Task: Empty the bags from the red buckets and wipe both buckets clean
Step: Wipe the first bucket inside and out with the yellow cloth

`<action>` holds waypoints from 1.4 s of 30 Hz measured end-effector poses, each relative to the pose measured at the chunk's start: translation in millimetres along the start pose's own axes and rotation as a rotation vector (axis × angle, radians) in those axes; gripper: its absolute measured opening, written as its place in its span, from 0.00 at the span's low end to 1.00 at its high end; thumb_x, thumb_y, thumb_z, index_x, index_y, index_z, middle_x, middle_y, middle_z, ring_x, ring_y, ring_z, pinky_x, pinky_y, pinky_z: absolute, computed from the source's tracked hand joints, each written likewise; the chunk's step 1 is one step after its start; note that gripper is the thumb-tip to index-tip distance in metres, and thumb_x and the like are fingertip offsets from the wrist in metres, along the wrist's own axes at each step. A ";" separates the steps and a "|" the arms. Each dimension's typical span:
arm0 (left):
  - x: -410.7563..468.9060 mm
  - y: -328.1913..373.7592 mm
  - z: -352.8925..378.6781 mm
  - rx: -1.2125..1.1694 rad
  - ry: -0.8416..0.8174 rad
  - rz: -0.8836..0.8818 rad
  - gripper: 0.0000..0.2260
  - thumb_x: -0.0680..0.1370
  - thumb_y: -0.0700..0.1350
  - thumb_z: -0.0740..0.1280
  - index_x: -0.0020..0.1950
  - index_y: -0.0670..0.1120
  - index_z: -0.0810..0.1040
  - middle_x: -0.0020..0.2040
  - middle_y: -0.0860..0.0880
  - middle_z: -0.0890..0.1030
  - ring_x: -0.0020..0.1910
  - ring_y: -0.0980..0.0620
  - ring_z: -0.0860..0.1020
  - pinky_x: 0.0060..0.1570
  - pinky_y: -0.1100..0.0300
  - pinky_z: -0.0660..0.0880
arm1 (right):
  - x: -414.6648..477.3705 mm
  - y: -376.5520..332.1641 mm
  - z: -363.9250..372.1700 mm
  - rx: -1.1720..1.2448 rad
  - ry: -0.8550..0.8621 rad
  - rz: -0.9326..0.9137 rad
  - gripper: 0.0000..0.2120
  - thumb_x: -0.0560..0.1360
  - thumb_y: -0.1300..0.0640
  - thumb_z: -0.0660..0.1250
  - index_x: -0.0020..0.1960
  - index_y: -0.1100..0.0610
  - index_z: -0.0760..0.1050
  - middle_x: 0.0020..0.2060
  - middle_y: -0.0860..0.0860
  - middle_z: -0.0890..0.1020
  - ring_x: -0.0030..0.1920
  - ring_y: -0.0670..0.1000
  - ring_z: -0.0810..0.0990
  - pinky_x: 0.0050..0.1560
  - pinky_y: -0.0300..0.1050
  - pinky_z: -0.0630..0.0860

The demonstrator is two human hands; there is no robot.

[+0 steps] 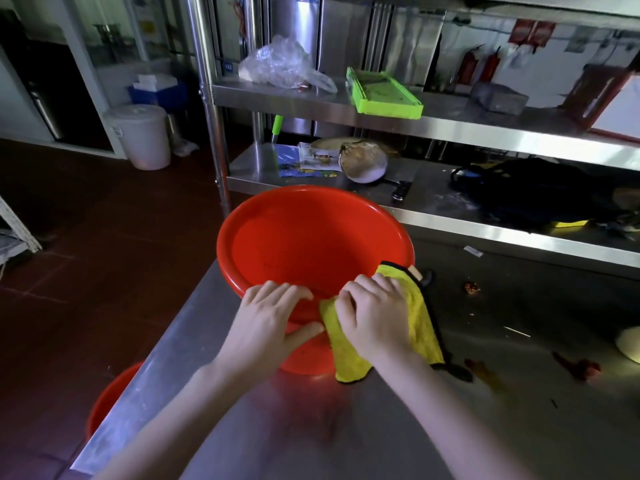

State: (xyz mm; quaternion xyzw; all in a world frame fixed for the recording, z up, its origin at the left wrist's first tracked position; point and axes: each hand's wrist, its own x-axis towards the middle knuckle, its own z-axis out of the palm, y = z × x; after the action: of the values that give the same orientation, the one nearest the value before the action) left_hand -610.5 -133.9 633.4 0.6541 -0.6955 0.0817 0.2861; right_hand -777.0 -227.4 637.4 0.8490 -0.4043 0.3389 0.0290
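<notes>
A red bucket (304, 237) stands tilted toward me on the steel table (485, 427), its inside bare with a few dark specks. My left hand (270, 320) grips its near rim, fingers over the edge. My right hand (377, 313) presses a yellow cloth (420, 327) with a black border against the rim and outer wall just to the right. A second red bucket (110, 396) peeks out on the floor below the table's left edge, mostly hidden. A crumpled clear plastic bag (280, 64) lies on the upper rack shelf.
A steel rack (381, 112) stands close behind the bucket, holding a green tray (384, 95), a bowl (363, 164) and a black bag (540, 192). Red scraps (575, 368) litter the table at right. On the floor at left stands a white lidded bin (142, 136).
</notes>
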 end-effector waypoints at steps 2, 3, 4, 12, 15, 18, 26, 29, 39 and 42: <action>6.5 -25.8 -15.9 0.099 -0.083 0.007 0.27 0.75 0.69 0.55 0.57 0.50 0.80 0.48 0.54 0.80 0.52 0.49 0.76 0.61 0.48 0.68 | 10.8 30.5 -9.8 0.043 -0.116 -0.086 0.16 0.72 0.53 0.56 0.34 0.56 0.79 0.32 0.48 0.80 0.37 0.55 0.76 0.45 0.50 0.70; 8.7 -40.9 -24.9 0.132 -0.131 0.013 0.28 0.76 0.69 0.53 0.57 0.50 0.80 0.50 0.53 0.80 0.56 0.48 0.76 0.67 0.44 0.63 | 18.5 47.4 -14.2 0.053 -0.187 -0.110 0.18 0.73 0.52 0.54 0.35 0.57 0.80 0.33 0.49 0.81 0.40 0.56 0.77 0.47 0.51 0.70; 9.2 -54.6 -32.7 0.147 -0.177 0.039 0.28 0.77 0.68 0.52 0.58 0.50 0.80 0.53 0.53 0.79 0.60 0.49 0.74 0.72 0.44 0.56 | 27.9 63.9 -17.5 0.056 -0.267 -0.124 0.20 0.73 0.51 0.52 0.37 0.58 0.80 0.35 0.51 0.81 0.42 0.57 0.77 0.50 0.51 0.70; 12.7 -56.7 -18.3 0.097 -0.139 0.070 0.21 0.80 0.56 0.55 0.59 0.44 0.80 0.53 0.47 0.78 0.58 0.44 0.75 0.73 0.44 0.56 | 51.2 96.3 -12.2 0.029 -0.259 0.013 0.21 0.77 0.55 0.51 0.40 0.61 0.82 0.42 0.54 0.82 0.49 0.58 0.75 0.56 0.50 0.68; 12.7 -48.7 -15.4 0.103 -0.112 0.040 0.21 0.79 0.59 0.56 0.57 0.46 0.80 0.52 0.49 0.78 0.57 0.44 0.75 0.73 0.45 0.54 | 23.7 44.5 -3.5 -0.054 -0.097 0.149 0.21 0.74 0.52 0.51 0.34 0.59 0.79 0.33 0.53 0.80 0.40 0.59 0.75 0.50 0.52 0.69; 10.9 -24.5 -3.5 0.059 -0.108 0.049 0.18 0.78 0.56 0.60 0.55 0.45 0.81 0.49 0.48 0.78 0.52 0.43 0.76 0.68 0.37 0.63 | 3.7 -24.6 8.6 -0.138 -0.030 0.201 0.15 0.74 0.53 0.59 0.33 0.55 0.78 0.30 0.51 0.78 0.36 0.58 0.74 0.45 0.53 0.70; 2.8 -11.0 10.2 -0.094 -0.018 -0.062 0.20 0.76 0.62 0.57 0.55 0.52 0.81 0.48 0.57 0.75 0.53 0.52 0.73 0.71 0.54 0.50 | 37.0 58.1 -8.5 0.052 -0.309 -0.180 0.17 0.74 0.51 0.55 0.38 0.56 0.80 0.36 0.48 0.81 0.42 0.54 0.76 0.48 0.50 0.70; 1.7 -11.7 14.0 -0.092 -0.011 -0.036 0.19 0.77 0.62 0.57 0.55 0.54 0.81 0.48 0.59 0.73 0.52 0.54 0.72 0.71 0.56 0.51 | 64.8 97.3 -12.0 0.055 -0.399 -0.065 0.13 0.77 0.57 0.60 0.40 0.59 0.82 0.41 0.50 0.82 0.51 0.55 0.75 0.58 0.49 0.67; 7.9 12.9 20.1 -0.143 0.120 -0.209 0.16 0.68 0.57 0.70 0.51 0.52 0.75 0.43 0.60 0.76 0.44 0.55 0.74 0.55 0.56 0.64 | 9.6 -19.7 18.9 0.056 0.042 0.090 0.13 0.72 0.52 0.60 0.32 0.53 0.78 0.29 0.46 0.78 0.35 0.52 0.72 0.44 0.48 0.67; 11.1 -11.3 -2.0 -0.082 0.030 -0.103 0.25 0.68 0.68 0.66 0.58 0.54 0.76 0.50 0.59 0.77 0.53 0.54 0.74 0.60 0.53 0.63 | 12.5 13.8 9.0 0.073 -0.033 -0.033 0.15 0.72 0.52 0.57 0.33 0.55 0.77 0.30 0.46 0.78 0.36 0.52 0.73 0.44 0.48 0.67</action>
State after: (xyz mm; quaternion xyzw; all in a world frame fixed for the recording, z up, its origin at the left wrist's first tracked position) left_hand -598.9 -144.0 637.7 0.6755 -0.6592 0.0480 0.3270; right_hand -776.3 -247.8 634.8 0.8615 -0.3781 0.3390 -0.0032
